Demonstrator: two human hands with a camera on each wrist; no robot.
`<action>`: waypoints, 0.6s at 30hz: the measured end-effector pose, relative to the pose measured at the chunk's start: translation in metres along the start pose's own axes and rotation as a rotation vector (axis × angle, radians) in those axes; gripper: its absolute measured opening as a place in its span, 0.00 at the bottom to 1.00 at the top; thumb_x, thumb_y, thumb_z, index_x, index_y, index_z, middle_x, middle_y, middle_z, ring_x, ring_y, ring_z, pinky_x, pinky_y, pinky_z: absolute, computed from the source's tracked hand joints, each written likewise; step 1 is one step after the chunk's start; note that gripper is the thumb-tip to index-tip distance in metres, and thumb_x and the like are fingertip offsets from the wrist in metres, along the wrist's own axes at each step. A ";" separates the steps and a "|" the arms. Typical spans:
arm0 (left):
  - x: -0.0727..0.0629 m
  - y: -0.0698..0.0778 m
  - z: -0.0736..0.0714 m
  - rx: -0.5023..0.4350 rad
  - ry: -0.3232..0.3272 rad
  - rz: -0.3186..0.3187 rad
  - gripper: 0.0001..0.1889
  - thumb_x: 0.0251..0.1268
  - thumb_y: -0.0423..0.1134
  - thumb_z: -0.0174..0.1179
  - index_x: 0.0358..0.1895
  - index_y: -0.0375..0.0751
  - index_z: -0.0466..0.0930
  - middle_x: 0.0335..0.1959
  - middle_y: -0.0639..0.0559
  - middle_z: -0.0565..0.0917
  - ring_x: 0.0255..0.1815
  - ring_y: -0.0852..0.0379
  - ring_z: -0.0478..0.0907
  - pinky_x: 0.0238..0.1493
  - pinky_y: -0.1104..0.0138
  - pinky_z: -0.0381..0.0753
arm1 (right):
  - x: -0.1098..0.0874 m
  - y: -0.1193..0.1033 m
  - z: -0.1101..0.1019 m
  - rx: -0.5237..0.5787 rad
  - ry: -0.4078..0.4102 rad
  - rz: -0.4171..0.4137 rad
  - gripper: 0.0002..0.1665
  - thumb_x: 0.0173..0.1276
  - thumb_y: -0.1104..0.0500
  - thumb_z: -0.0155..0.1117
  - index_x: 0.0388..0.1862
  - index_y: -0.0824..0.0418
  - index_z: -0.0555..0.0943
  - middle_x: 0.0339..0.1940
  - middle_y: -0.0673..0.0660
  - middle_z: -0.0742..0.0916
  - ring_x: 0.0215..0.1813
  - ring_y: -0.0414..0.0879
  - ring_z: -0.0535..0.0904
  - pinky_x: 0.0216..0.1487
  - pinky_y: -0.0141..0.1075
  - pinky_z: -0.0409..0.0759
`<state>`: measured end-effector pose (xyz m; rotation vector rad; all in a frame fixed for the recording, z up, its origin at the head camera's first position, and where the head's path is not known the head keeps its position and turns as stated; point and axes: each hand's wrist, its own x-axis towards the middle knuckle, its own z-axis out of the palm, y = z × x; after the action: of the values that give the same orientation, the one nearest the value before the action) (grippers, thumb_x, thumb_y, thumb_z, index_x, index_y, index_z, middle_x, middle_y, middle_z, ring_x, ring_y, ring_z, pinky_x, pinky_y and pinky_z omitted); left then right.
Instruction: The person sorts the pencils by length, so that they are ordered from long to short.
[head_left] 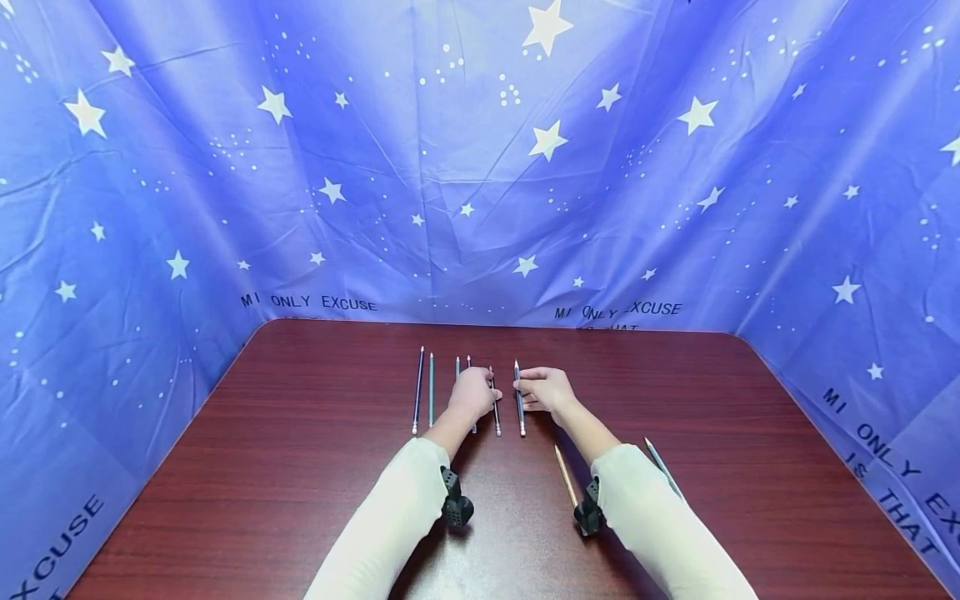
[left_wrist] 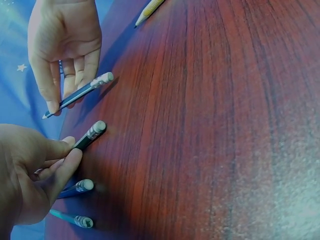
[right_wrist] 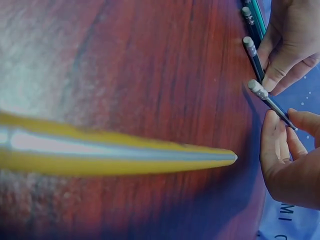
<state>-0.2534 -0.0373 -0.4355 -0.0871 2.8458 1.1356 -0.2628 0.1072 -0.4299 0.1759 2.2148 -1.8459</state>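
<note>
My left hand [head_left: 474, 393] pinches a dark pencil [head_left: 496, 417] between thumb and fingers, its white eraser end [left_wrist: 100, 126] toward me. Just to the right, my right hand [head_left: 546, 390] holds a dark blue pencil [head_left: 521, 412] with a pale stripe, also eraser end toward me. In the left wrist view, the right hand's pencil casts a shadow beside it on the table. Beneath and left of my left hand lie a teal pencil [left_wrist: 70, 218] and a dark blue pencil [left_wrist: 80, 187], partly hidden by that hand.
Farther left, a dark blue pencil [head_left: 418, 392] and a teal pencil [head_left: 431, 392] lie parallel. A yellow pencil [head_left: 566, 473] lies by the right wrist, and a light blue pencil [head_left: 660, 462] is partly behind the right sleeve. A starry blue curtain [head_left: 450, 208] surrounds the brown table [head_left: 300, 467].
</note>
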 end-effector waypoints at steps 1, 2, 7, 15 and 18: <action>0.000 0.000 0.000 -0.006 -0.002 -0.001 0.22 0.60 0.36 0.63 0.57 0.36 0.76 0.47 0.46 0.83 0.36 0.56 0.80 0.35 0.67 0.80 | 0.000 0.000 0.000 0.001 0.002 0.000 0.20 0.61 0.67 0.62 0.52 0.73 0.75 0.29 0.56 0.86 0.20 0.38 0.76 0.26 0.31 0.83; 0.000 0.000 0.000 -0.009 -0.003 -0.003 0.22 0.60 0.36 0.63 0.58 0.35 0.75 0.47 0.46 0.83 0.35 0.56 0.80 0.34 0.68 0.79 | 0.001 0.000 0.000 0.000 0.005 0.001 0.20 0.61 0.67 0.62 0.52 0.73 0.76 0.29 0.56 0.86 0.20 0.38 0.76 0.26 0.31 0.83; -0.001 0.000 0.000 -0.050 -0.014 -0.016 0.23 0.59 0.35 0.63 0.58 0.35 0.75 0.46 0.45 0.83 0.27 0.59 0.79 0.27 0.71 0.77 | 0.002 -0.001 0.002 -0.006 0.029 0.016 0.19 0.61 0.67 0.62 0.51 0.72 0.77 0.27 0.54 0.85 0.20 0.39 0.76 0.25 0.30 0.82; -0.002 0.001 0.000 0.013 0.011 0.004 0.22 0.58 0.36 0.64 0.56 0.36 0.77 0.47 0.45 0.84 0.38 0.55 0.82 0.38 0.66 0.82 | 0.003 0.001 0.008 -0.029 0.038 0.004 0.18 0.60 0.67 0.63 0.50 0.71 0.78 0.24 0.53 0.83 0.20 0.40 0.75 0.23 0.31 0.82; -0.002 0.002 -0.001 0.056 0.024 0.019 0.21 0.57 0.37 0.65 0.55 0.36 0.78 0.49 0.46 0.83 0.46 0.53 0.80 0.47 0.63 0.81 | 0.003 0.001 0.009 -0.042 0.044 0.001 0.18 0.60 0.66 0.63 0.50 0.70 0.79 0.24 0.53 0.82 0.20 0.40 0.75 0.22 0.31 0.81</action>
<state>-0.2512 -0.0362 -0.4332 -0.0712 2.9030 1.0640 -0.2638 0.0980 -0.4334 0.2110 2.2801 -1.8105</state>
